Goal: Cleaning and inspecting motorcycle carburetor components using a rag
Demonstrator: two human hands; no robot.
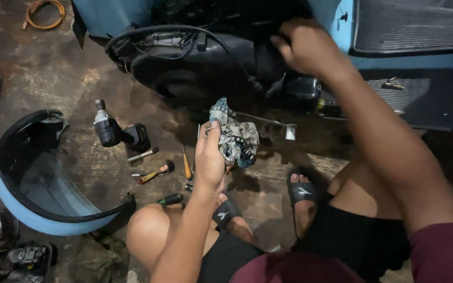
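My left hand is closed on a crumpled patterned rag, held just above the floor in front of my knees. My right hand reaches up into the dark underside of a light-blue scooter, fingers curled on a black part there; what it grips is hidden in shadow. A black cable loops across the exposed engine area. A thin metal lever sticks out beside the rag.
A detached blue body panel lies at left. A cordless impact driver, screwdrivers and small bits are scattered on the stained concrete. My feet in black sandals rest near the tools. An orange cord coils at top left.
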